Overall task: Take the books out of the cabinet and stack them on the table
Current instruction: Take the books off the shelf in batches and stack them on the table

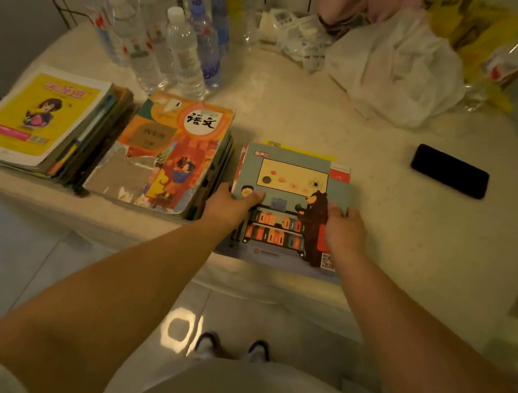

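Books sit in three piles along the near edge of the round bench. Yellow-covered pile at left of frame, orange-covered pile beside it at centre-left, and a grey-blue picture book topping the third pile at centre. Left hand grips that top book at its left edge, thumb lying on the cover and fingers curled under the side; right hand grips the right edge the same way, thumb on top. Both hands pinch the book between thumb and fingers, likely to square it over the books beneath, whose yellow and red edges peek out at the far side. The near end of this pile overhangs the bench edge slightly, so it probably wants pushing inward. Piles stand side by side, apparently sorted by size so each stays steady. Behind them, upper left of frame, a cluster of water bottles; white plastic bag at upper right; black phone lying flat, well apart at right. Cabinet not in view.
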